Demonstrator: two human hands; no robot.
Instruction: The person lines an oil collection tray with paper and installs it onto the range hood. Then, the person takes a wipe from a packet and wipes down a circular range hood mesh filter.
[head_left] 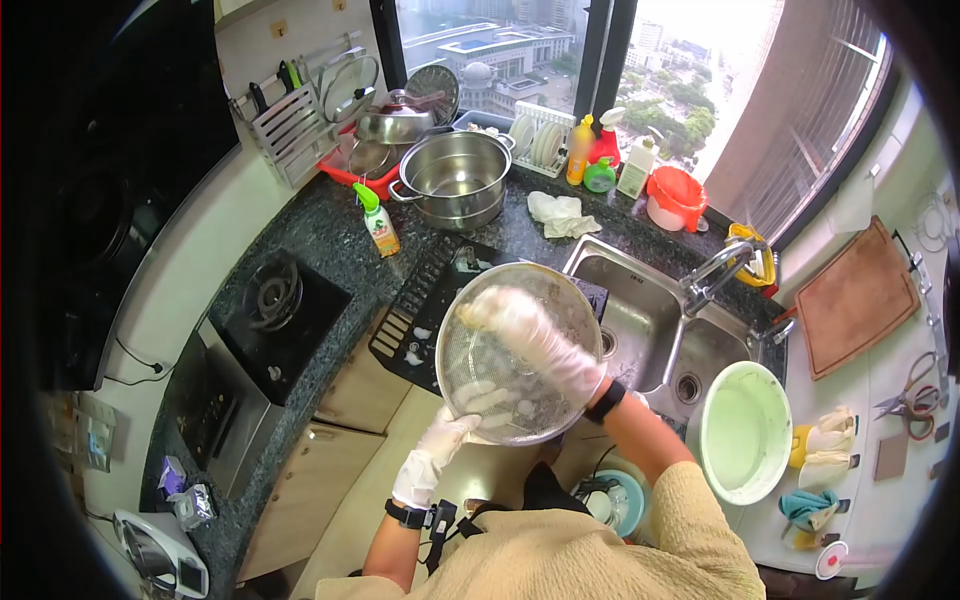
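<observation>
A large round sieve with a fine wire mesh and metal rim is held up in front of me, its mesh wet with white suds. My left hand, in a pale glove, grips the rim at the lower left. Inside the sieve, against the mesh, is my right hand, also gloved. Motion blurs its curled fingers, and a yellowish patch at the tips cannot be made out. Beneath the sieve a black slotted panel with foam on it lies across the counter edge.
A double steel sink with a faucet is at right, beside a pale green basin. Behind stand a steel pot, spray bottle and white cloth. A stove burner is left; a blue bucket stands below.
</observation>
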